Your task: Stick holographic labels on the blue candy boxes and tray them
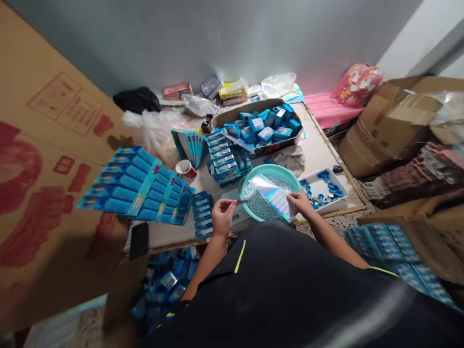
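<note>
My right hand (pixel 300 203) grips the lower right edge of a shiny holographic sheet (pixel 271 195) and holds it tilted over a turquoise basin (pixel 244 207). Small pale pieces (pixel 255 202) fill much of that basin. At the basin's left rim, my left hand (pixel 222 216) is closed in a pinch. A thin dark object (pixel 242 201) sticks out from its fingertips toward the basin; its kind is too small to make out. Close to the left hand stands a row of small blue packs (pixel 203 215).
Behind the basin are stacked blue packs (pixel 223 157) and a carton of blue boxes (pixel 266 128). A white tray with blue caps (pixel 328 191) lies right. Fanned blue packs (pixel 145 186), a cup (pixel 185 169) and a phone (pixel 139 240) are left. Large cardboard boxes (pixel 47 193) flank the table.
</note>
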The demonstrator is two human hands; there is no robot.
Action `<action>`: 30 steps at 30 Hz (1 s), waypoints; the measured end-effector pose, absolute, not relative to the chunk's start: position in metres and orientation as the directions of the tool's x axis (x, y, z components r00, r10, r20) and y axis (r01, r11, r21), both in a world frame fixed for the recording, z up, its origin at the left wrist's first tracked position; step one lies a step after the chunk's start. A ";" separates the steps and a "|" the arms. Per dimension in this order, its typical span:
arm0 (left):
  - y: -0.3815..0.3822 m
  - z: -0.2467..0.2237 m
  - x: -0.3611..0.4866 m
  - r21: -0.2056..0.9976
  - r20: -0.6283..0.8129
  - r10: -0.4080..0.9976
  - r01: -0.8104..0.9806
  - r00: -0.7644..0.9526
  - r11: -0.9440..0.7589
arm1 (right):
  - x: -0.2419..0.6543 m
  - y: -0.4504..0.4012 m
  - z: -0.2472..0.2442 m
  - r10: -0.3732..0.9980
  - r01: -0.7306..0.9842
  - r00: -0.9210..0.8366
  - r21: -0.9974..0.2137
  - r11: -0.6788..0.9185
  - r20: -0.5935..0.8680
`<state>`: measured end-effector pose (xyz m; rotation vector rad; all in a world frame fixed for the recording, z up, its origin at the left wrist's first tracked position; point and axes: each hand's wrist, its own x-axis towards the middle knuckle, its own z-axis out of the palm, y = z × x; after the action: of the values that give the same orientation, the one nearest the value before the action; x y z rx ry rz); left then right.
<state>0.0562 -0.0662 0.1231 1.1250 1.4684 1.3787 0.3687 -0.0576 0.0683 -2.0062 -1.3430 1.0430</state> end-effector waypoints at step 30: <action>-0.022 0.068 -0.108 0.945 0.067 0.852 0.308 -0.520 0.114 | 0.043 0.028 0.078 0.911 0.383 -0.384 -0.924 0.009 -0.151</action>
<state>-0.1076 -0.0224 0.0683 1.1223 1.8923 1.4099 0.0433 0.0280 0.0784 -1.3262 -1.7884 1.3688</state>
